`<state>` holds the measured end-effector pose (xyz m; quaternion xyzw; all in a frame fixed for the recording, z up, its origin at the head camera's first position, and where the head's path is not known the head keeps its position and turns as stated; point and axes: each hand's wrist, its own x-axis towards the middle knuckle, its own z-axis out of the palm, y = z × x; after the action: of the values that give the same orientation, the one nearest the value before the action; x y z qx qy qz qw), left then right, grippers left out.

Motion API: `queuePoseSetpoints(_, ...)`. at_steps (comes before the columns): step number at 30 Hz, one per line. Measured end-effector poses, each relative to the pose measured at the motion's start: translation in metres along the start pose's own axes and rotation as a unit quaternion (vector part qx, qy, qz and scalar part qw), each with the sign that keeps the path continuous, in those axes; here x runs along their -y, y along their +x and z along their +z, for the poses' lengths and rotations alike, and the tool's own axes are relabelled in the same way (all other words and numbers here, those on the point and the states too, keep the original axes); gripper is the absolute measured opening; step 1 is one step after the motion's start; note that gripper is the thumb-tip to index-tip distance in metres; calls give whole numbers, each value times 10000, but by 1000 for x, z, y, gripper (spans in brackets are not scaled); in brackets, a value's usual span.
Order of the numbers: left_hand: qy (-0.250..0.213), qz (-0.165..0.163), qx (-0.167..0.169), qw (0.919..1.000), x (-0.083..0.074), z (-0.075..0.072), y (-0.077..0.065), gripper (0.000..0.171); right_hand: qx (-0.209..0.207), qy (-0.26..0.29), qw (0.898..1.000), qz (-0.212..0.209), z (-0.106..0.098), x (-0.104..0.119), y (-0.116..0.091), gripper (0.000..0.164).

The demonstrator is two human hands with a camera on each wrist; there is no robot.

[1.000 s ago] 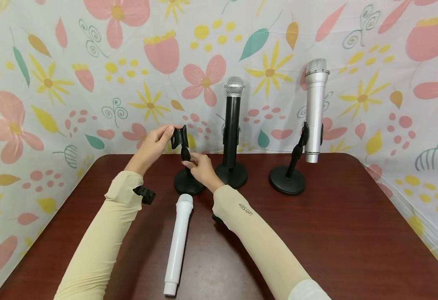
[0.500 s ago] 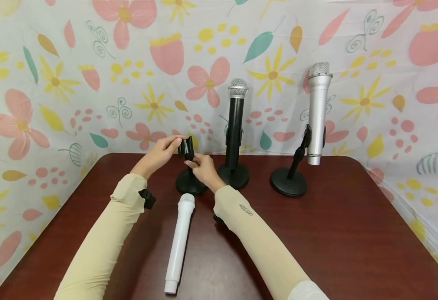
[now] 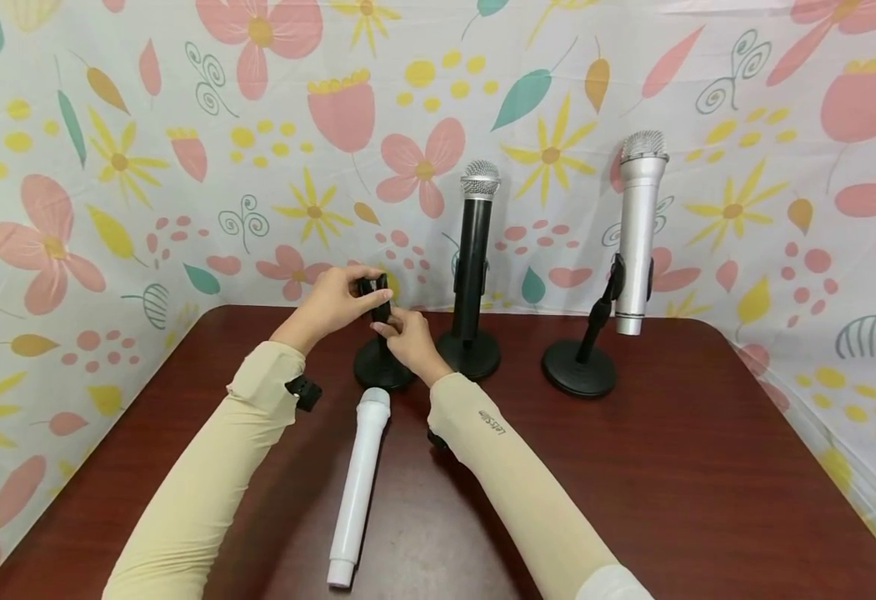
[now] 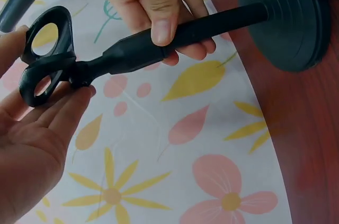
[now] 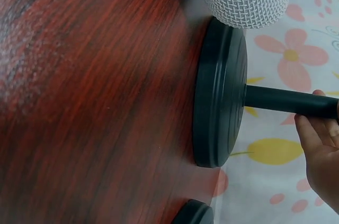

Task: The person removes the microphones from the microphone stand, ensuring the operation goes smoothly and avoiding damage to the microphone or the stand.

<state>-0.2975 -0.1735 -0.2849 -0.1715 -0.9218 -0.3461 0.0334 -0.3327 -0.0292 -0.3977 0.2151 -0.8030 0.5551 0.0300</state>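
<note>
A black microphone stand (image 3: 380,367) stands on the table, its round base down. My left hand (image 3: 338,302) grips the clip at its top, the thumb across the front and the fingers behind. In the left wrist view the clip (image 4: 48,57) shows two open loops, with fingers on either side. My right hand (image 3: 413,340) pinches the stand's pole (image 4: 137,52) below the clip between thumb and fingers. Nearer to me lies a white microphone (image 3: 358,487), its mesh head (image 5: 243,4) close to the stand's base.
To the right of my hands a black microphone (image 3: 472,258) with a silver head sits upright in its own stand. Farther right, a silver microphone (image 3: 637,237) rests in another stand (image 3: 580,367). A flower-patterned cloth (image 3: 438,83) hangs behind the brown table (image 3: 678,483).
The clip has come down closer to my right hand, and my left hand has shifted right with it. My left thumb now lies across the clip's front. The white microphone stays put.
</note>
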Motion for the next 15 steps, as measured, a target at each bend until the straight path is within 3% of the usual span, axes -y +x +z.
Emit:
queuePoseSetpoints(8,-119,276,-14,9995,11,3,-3,47,22,-101,9999,127,2,-1,-1,31)
queuePoseSetpoints(15,-155,888,-283,9955,24,12,-8,47,29,-57,9999,98,0,2,-1,33)
